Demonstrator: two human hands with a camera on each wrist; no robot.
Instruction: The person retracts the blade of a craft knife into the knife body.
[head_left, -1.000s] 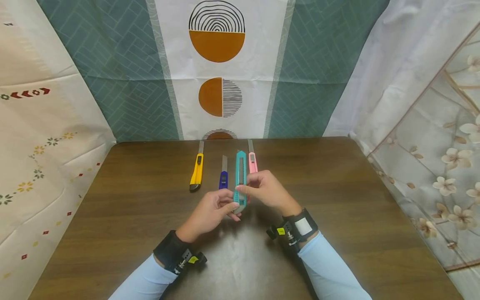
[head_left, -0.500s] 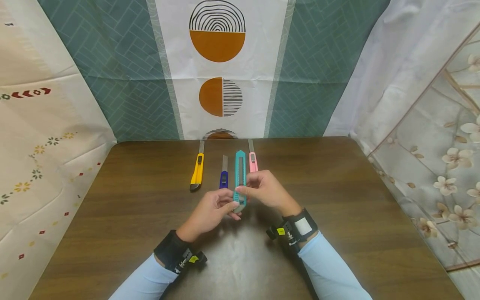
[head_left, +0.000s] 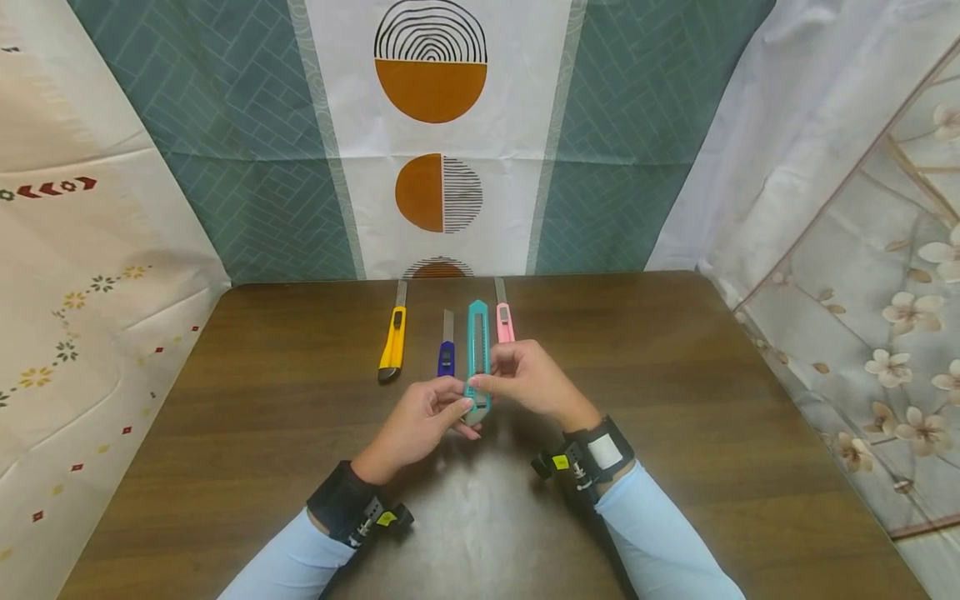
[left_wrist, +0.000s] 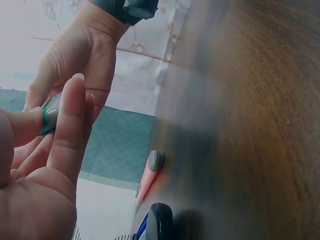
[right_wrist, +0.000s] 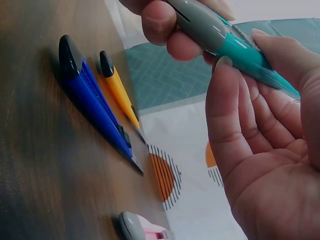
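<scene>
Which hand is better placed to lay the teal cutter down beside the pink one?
Probably the right hand: it pinches the teal cutter and is nearer the pink cutter; the left hand holds the grey end, farther away.

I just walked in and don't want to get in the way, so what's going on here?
A person holds a teal utility knife above the table, with the left hand at its near end and the right hand further up. No blade shows beyond its tip. Three other knives lie on the table with their blades out: a yellow one, a blue one and a pink one.
</scene>
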